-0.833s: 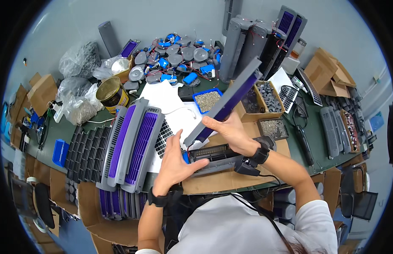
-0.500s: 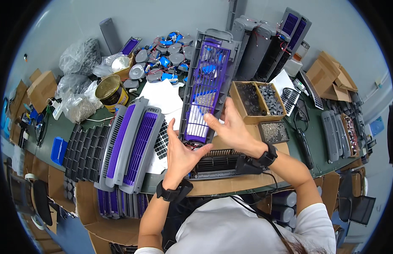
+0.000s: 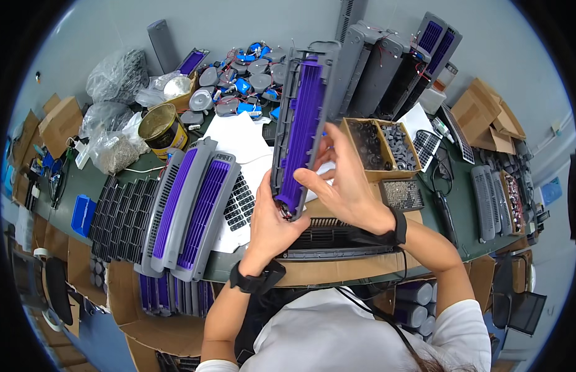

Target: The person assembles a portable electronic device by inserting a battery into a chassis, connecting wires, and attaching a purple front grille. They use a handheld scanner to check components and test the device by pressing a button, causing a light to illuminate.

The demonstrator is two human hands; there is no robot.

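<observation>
Between my hands stands a long grey panel [image 3: 305, 118] with a purple slatted grille, its far end raised and its long side tilted. My left hand [image 3: 270, 218] cups the near end, where small wires show, with the thumb at the lower corner. Along the right edge my right hand [image 3: 353, 189] grips the frame, thumb on the near side and fingers partly hidden behind. Below them a black slatted grey housing [image 3: 337, 239] lies on a cardboard sheet [image 3: 337, 270]. Two finished-looking grey and purple panels [image 3: 204, 211] lean together left of my left hand.
Black honeycomb-like parts [image 3: 124, 214] and a blue bin [image 3: 83, 217] lie at the left. Behind stand a yellow-black bucket [image 3: 161, 133] and a pile of grey parts with blue packs [image 3: 244, 84]. A divided box [image 3: 378, 146] of small parts and a black-handled tool [image 3: 446, 217] sit right.
The panel has turned about its long axis, so its grille now looks narrower and its slats more closed. My left hand has moved up and closed around the near end.
</observation>
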